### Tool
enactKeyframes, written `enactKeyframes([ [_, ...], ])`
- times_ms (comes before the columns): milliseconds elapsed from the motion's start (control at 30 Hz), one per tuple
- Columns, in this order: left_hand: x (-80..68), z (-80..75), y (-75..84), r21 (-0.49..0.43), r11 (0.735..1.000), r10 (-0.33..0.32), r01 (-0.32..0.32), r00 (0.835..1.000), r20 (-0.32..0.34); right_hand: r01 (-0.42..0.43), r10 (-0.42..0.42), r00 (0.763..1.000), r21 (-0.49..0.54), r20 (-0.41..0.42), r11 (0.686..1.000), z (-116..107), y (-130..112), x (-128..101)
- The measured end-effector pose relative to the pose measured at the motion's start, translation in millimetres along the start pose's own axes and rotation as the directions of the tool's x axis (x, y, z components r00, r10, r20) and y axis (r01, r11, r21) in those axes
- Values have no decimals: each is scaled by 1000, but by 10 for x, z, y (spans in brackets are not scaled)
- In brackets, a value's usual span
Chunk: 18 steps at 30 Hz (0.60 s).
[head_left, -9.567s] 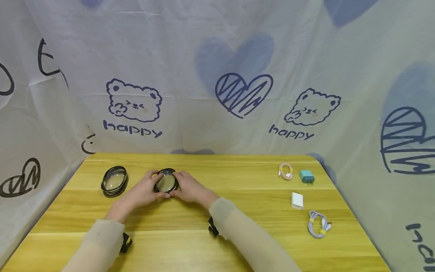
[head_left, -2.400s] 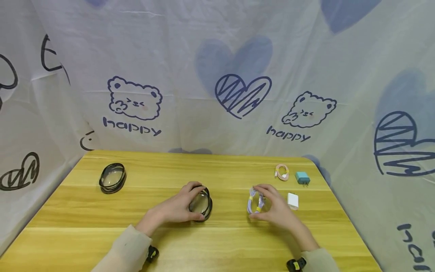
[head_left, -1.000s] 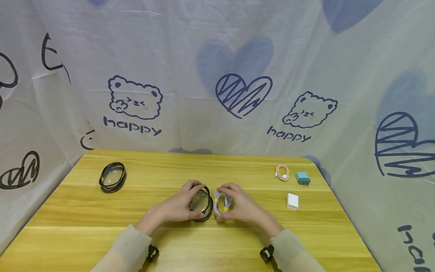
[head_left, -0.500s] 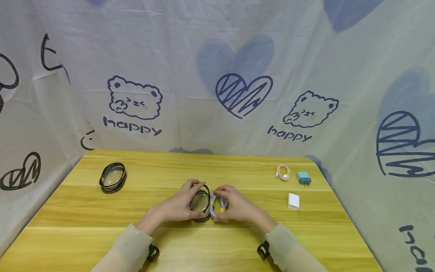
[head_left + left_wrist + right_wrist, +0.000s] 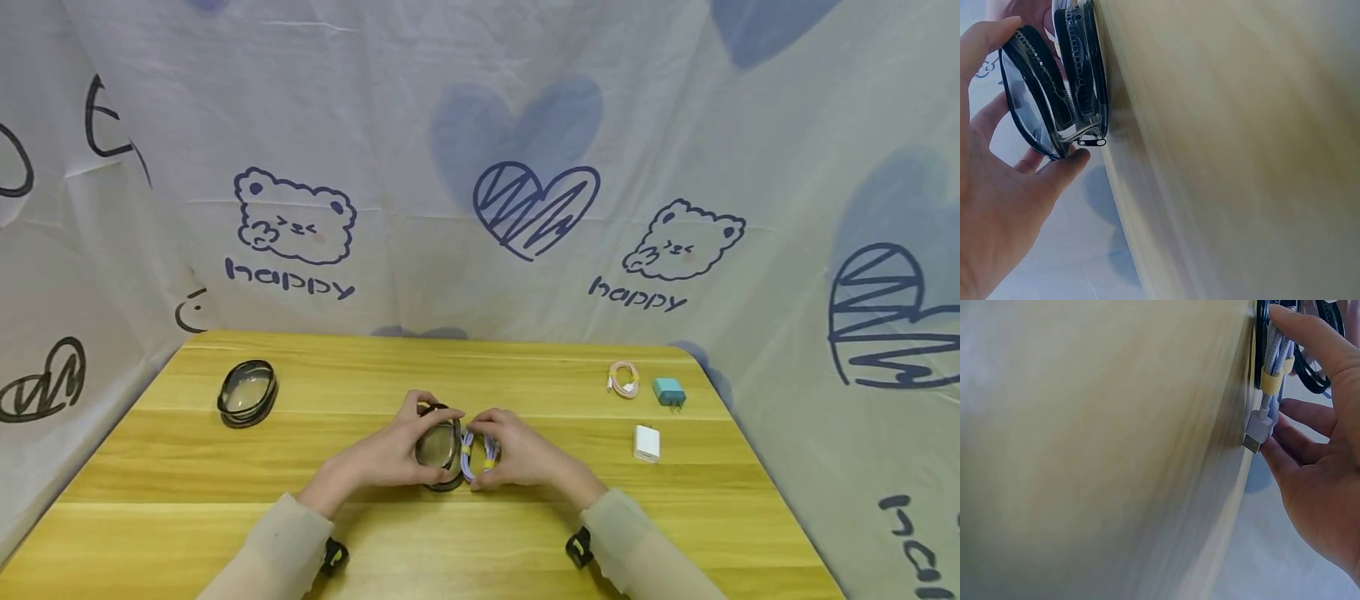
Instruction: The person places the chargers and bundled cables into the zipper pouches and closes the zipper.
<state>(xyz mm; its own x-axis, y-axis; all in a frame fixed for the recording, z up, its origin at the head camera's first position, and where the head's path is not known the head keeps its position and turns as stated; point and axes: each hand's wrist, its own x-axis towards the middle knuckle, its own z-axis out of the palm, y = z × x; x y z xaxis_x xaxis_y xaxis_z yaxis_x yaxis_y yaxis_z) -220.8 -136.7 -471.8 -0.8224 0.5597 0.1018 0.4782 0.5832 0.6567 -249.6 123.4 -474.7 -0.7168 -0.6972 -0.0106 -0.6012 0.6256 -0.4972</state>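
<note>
Near the middle of the table, my left hand (image 5: 378, 457) grips a small round clear zip pouch (image 5: 437, 447) with black trim by its edge. The left wrist view shows the pouch unzipped, its two toothed edges parted and the zip pull (image 5: 1091, 142) at the near end of the gap. My right hand (image 5: 528, 454) pinches a coiled lavender cable (image 5: 467, 458) with yellow ties between thumb and fingers, right at the pouch's open side. Its USB plug (image 5: 1257, 430) points out of the coil in the right wrist view.
A second black-trimmed clear pouch (image 5: 247, 394) lies at the back left. On the right are a pink coiled cable (image 5: 622, 380), a teal charger plug (image 5: 669, 392) and a white charger plug (image 5: 647, 443). A printed cloth (image 5: 420, 275) hangs behind the wooden table (image 5: 420, 542).
The left hand has brought the pouch right and nearer. The lavender cable, earlier lying at the front right, was picked up by the right hand and carried left to the pouch's opening.
</note>
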Motion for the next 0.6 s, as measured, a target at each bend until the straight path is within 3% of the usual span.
enactKeyframes([
  [167, -26, -11, -5, -18, 1000, 5, -5, 1000, -23, 2, -2, 1000, -1, 0, 1000, 4, -4, -1],
  [400, -97, -77, 9, 52, 999, -7, 12, 995, -97, 6, -6, 1000, -12, -10, 1000, 25, 11, 21],
  [600, -143, -100, 21, -69, 996, -58, 51, 992, -113, 1, -1, 1000, -3, -3, 1000, 20, 6, 28],
])
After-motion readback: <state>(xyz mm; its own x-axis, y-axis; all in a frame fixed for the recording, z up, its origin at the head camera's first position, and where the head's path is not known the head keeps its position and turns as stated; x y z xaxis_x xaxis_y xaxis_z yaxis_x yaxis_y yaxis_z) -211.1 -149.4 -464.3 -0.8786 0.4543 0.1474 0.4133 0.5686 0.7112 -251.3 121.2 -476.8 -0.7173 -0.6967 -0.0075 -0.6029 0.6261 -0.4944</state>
